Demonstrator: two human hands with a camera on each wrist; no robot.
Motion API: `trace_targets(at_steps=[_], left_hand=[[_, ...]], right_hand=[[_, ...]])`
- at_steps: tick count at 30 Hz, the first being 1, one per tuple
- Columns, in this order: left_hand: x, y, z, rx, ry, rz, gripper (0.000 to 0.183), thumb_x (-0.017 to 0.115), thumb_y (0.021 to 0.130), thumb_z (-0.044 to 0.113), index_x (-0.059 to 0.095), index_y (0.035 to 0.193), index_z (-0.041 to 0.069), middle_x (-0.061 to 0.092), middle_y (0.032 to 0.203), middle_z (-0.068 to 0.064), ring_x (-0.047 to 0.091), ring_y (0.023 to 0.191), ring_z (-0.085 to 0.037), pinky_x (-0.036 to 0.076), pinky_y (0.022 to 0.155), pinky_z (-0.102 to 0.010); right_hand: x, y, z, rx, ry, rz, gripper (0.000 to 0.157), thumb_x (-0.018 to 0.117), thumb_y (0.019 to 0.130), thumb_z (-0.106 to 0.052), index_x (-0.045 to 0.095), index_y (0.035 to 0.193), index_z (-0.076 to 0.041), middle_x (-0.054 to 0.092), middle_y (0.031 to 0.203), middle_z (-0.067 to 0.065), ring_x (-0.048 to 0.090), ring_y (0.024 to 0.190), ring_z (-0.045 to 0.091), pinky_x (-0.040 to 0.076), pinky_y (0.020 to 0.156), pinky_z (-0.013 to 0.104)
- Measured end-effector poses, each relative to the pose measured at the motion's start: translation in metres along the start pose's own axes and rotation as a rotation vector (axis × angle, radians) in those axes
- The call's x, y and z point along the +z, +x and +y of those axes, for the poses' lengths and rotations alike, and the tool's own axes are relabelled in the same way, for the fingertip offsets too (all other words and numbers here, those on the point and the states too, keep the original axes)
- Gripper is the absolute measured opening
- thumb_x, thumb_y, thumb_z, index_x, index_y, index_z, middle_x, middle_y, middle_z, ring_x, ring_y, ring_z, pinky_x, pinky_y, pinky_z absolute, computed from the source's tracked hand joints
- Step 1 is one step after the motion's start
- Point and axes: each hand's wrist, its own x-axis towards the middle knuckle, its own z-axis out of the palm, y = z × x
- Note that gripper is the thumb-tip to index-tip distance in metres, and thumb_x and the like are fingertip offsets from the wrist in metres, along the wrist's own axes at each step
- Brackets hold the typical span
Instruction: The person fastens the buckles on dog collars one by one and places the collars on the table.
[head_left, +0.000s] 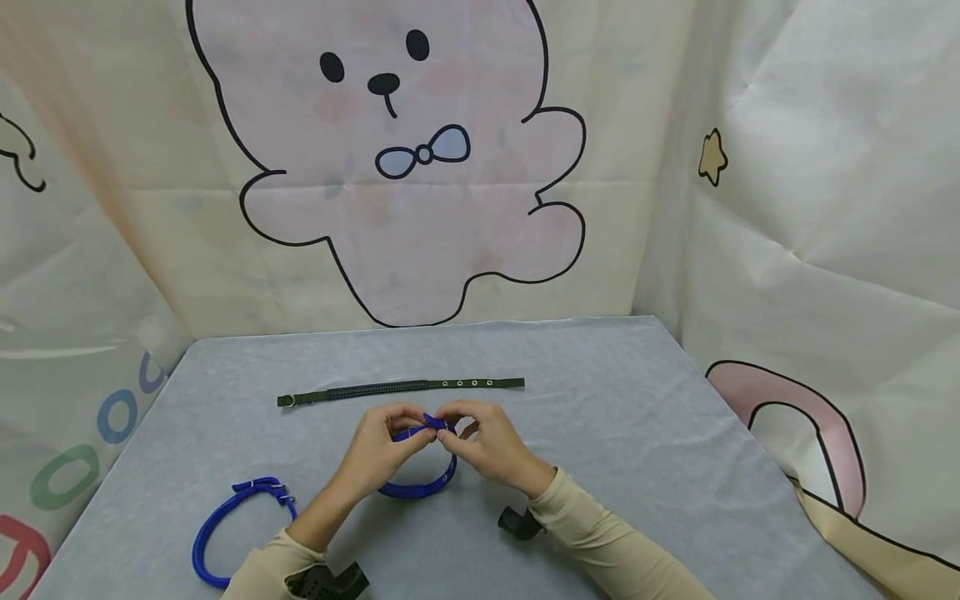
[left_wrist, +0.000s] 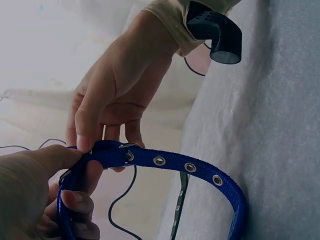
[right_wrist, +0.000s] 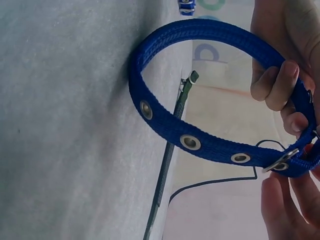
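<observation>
A blue collar (head_left: 417, 492) with metal eyelets is bent into a loop between my two hands, its lower curve hanging toward the table. My left hand (head_left: 378, 442) pinches the strap beside the buckle; its fingers (right_wrist: 282, 87) show inside the loop in the right wrist view. With thumb and fingers, my right hand (head_left: 487, 442) pinches the overlapped strap end at the top. A metal ring (right_wrist: 280, 161) sits on the strap close to the right fingers. In the left wrist view, several eyelets (left_wrist: 190, 167) run along the band away from the hands.
A second blue collar (head_left: 206, 533), fastened in a loop, lies at the left front, partly behind the left forearm. Behind the hands, a dark green collar (head_left: 390, 387) is stretched out flat across the grey cloth-covered table (head_left: 637, 467). Printed curtains (head_left: 600, 292) enclose the table.
</observation>
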Motion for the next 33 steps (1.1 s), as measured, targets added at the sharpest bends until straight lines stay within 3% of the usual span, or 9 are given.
trace_targets(at_steps=[7, 16, 27, 33], left_hand=[[-0.0005, -0.0011, -0.0005, 0.010, 0.030, -0.012, 0.015, 0.076, 0.091, 0.014, 0.072, 0.102, 0.004, 0.077, 0.094, -0.009, 0.069, 0.082, -0.007, 0.053, 0.071, -0.024], [-0.0002, -0.0004, 0.0014, 0.047, 0.064, 0.001, 0.016, 0.078, 0.089, 0.017, 0.076, 0.102, 0.007, 0.076, 0.089, -0.008, 0.059, 0.067, -0.006, 0.048, 0.057, -0.023], [0.0001, -0.0015, 0.0038, 0.029, 0.133, 0.013, 0.018, 0.080, 0.088, 0.016, 0.077, 0.103, 0.007, 0.075, 0.087, -0.007, 0.054, 0.063, -0.005, 0.046, 0.055, -0.022], [0.0001, -0.0020, 0.0041, 0.020, 0.159, 0.008, 0.019, 0.079, 0.089, 0.017, 0.077, 0.104, 0.006, 0.077, 0.095, -0.010, 0.058, 0.069, -0.004, 0.049, 0.060, -0.021]], right_hand=[[0.0001, 0.0000, 0.0042, 0.037, 0.079, 0.005, 0.022, 0.068, 0.098, -0.016, 0.072, 0.117, -0.006, 0.073, 0.110, 0.012, 0.066, 0.097, 0.017, 0.058, 0.074, 0.025], [-0.0011, 0.0019, 0.0030, 0.055, 0.179, 0.010, 0.021, 0.070, 0.096, -0.014, 0.072, 0.115, -0.005, 0.072, 0.115, 0.013, 0.066, 0.103, 0.019, 0.058, 0.082, 0.030], [0.0001, 0.0031, 0.0040, -0.020, 0.183, 0.030, 0.019, 0.070, 0.095, -0.009, 0.073, 0.113, -0.003, 0.072, 0.111, 0.015, 0.067, 0.101, 0.019, 0.058, 0.084, 0.032], [0.0018, 0.0026, 0.0053, -0.032, 0.183, 0.032, 0.019, 0.071, 0.094, -0.008, 0.073, 0.112, -0.004, 0.072, 0.110, 0.015, 0.067, 0.101, 0.018, 0.058, 0.082, 0.032]])
